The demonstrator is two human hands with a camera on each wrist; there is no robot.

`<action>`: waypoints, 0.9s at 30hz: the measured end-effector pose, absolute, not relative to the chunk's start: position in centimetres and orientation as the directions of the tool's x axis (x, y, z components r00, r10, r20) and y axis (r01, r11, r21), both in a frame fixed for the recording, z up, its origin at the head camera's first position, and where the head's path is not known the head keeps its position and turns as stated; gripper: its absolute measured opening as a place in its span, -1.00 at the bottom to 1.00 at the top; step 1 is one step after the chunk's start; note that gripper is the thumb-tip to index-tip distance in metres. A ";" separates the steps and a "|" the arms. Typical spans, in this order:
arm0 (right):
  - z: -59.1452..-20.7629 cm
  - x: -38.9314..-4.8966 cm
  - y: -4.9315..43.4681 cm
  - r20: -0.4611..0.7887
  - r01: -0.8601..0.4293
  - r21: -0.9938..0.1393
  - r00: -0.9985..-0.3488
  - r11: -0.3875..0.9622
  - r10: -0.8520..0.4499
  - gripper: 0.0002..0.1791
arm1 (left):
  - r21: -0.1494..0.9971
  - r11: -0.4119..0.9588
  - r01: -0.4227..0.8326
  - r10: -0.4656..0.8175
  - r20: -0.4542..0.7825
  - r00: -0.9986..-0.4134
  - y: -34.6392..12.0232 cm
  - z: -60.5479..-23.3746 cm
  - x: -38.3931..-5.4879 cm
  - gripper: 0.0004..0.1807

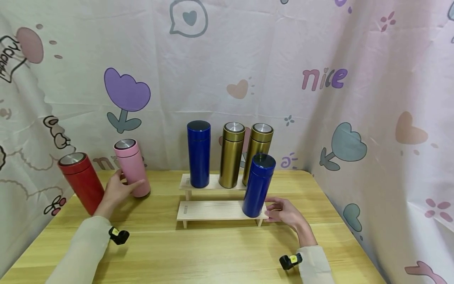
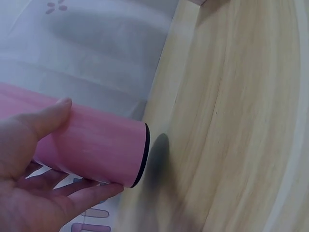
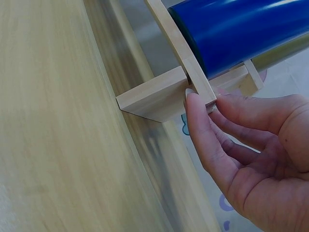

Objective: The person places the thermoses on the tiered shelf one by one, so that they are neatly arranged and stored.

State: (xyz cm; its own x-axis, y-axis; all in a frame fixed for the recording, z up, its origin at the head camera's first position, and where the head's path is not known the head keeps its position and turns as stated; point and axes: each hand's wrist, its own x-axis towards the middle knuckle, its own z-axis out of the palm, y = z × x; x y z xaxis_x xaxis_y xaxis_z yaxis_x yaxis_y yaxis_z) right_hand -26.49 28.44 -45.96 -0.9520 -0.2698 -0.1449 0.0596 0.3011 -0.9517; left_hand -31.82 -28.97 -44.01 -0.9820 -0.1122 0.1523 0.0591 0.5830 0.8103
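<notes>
My left hand [image 1: 117,191] grips a pink thermos [image 1: 132,167] around its lower half, with the thumb [image 2: 60,113] on one side and the fingers beneath. The flask leans slightly; whether its base touches the table I cannot tell. On the right, my right hand [image 1: 285,213] pinches the end of the lower shelf [image 1: 216,211] of a two-step wooden stand between thumb and fingers. A blue thermos [image 1: 259,185] stands on that shelf near the pinched end, also visible as a blue body [image 3: 241,31] in the right wrist view.
A red thermos [image 1: 81,181] stands left of my left hand. On the stand's upper shelf [image 1: 213,182] are another blue thermos [image 1: 199,154] and two gold ones [image 1: 231,157]. The wooden table [image 1: 198,252] ends at a patterned curtain [image 1: 269,59] behind and at the sides.
</notes>
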 end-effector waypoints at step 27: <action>-45.8 -26.4 28.5 -0.161 0.078 -0.945 -0.957 0.318 -0.243 -0.35 | 0.807 0.576 0.131 0.048 0.127 -0.991 -26.7 -41.5 -28.0 0.07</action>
